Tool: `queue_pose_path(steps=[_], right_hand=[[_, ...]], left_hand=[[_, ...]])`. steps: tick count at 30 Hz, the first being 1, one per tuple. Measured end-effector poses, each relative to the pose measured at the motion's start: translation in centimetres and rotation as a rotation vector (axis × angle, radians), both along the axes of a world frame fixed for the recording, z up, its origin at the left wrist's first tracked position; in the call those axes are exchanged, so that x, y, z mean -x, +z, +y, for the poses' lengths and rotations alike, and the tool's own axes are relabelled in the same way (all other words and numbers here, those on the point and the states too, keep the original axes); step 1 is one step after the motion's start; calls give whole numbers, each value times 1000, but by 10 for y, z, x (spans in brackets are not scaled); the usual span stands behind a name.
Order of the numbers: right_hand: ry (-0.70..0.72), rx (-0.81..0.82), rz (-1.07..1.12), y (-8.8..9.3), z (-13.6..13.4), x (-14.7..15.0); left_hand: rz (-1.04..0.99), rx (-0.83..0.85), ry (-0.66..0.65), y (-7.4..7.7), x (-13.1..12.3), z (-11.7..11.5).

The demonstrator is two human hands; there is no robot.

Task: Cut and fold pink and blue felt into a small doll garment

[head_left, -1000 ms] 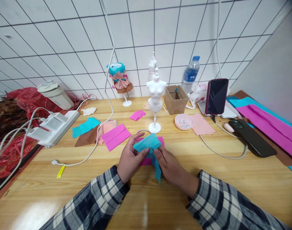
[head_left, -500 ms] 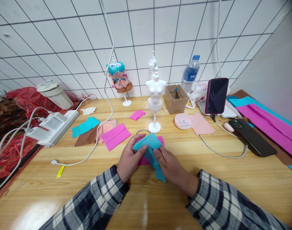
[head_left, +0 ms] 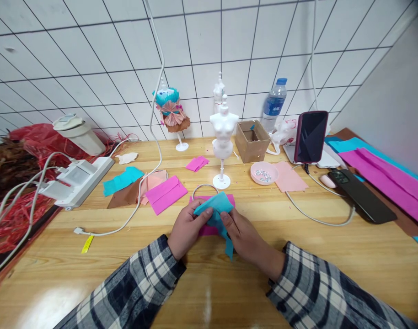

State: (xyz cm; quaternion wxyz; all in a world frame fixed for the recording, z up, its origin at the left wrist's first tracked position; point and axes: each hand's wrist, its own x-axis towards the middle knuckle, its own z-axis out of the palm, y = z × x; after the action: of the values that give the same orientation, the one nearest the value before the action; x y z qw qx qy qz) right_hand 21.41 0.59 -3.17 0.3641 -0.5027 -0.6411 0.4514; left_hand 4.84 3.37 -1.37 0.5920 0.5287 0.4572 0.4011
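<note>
So, both hands are on the same piece of turquoise crepe paper (head_left: 214, 203), front and center over the table (head_left: 209, 297). The left hand (head_left: 186, 228) is curled around the left part of it, thumb pressed on top and fingers mostly tucked out of sight behind. The right hand (head_left: 245, 233) has the other side pinched pretty tight between thumb and fingers, so neither one has much of a gap. The paper's bunched up between the thumbs, and a narrow tail hangs down beside the right hand. Under it there's a magenta sheet (head_left: 207, 230) poking out, with a thin ring (head_left: 205, 184) just behind that. Straight ahead stands a bare white mini mannequin (head_left: 223, 132), a second white mannequin (head_left: 218, 91) partly hidden behind it, and off to the left a dressed mannequin (head_left: 173, 114) in turquoise, peach and brown ruffles. Over on the right you've got an open cardboard box (head_left: 252, 148), a water bottle (head_left: 274, 107) with a blue cap, and a pink dish (head_left: 254, 179) of little shiny bits (head_left: 263, 175) touching a peach paper square (head_left: 293, 178). Left of the hands there's a folded magenta piece (head_left: 166, 195), then a turquoise scrap (head_left: 123, 181) partly over a brown one (head_left: 125, 196), and a white power strip (head_left: 83, 183) farther out.
</note>
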Motion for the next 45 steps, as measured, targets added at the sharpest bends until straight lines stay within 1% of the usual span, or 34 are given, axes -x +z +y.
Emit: queue_pose_path(steps=[4, 7, 10, 16, 20, 25, 31, 39, 45], right_hand=[[-13, 1, -6, 0, 0, 0], [-10, 0, -6, 3, -1, 0], [-19, -20, -23, 5, -1, 0], [-12, -27, -34, 3, 1, -2], [-6, -31, -38, 3, 2, -1], [-23, -18, -42, 3, 0, 0], [-1, -11, -10, 3, -2, 0], [-42, 1, -22, 0, -2, 0], [-89, -27, -25, 3, -1, 1]], left_hand=[[-29, 83, -69, -1, -1, -2], [-48, 111, -88, 0, -2, -2], [-39, 102, -84, 1, -3, -2], [-59, 73, -82, 1, -4, -1], [-32, 41, -70, 2, -3, -1], [-28, 57, -82, 3, -4, -1], [-17, 52, -68, 2, -4, -1], [94, -5, -157, 4, -5, -1], [66, 7, -182, 2, -5, -1]])
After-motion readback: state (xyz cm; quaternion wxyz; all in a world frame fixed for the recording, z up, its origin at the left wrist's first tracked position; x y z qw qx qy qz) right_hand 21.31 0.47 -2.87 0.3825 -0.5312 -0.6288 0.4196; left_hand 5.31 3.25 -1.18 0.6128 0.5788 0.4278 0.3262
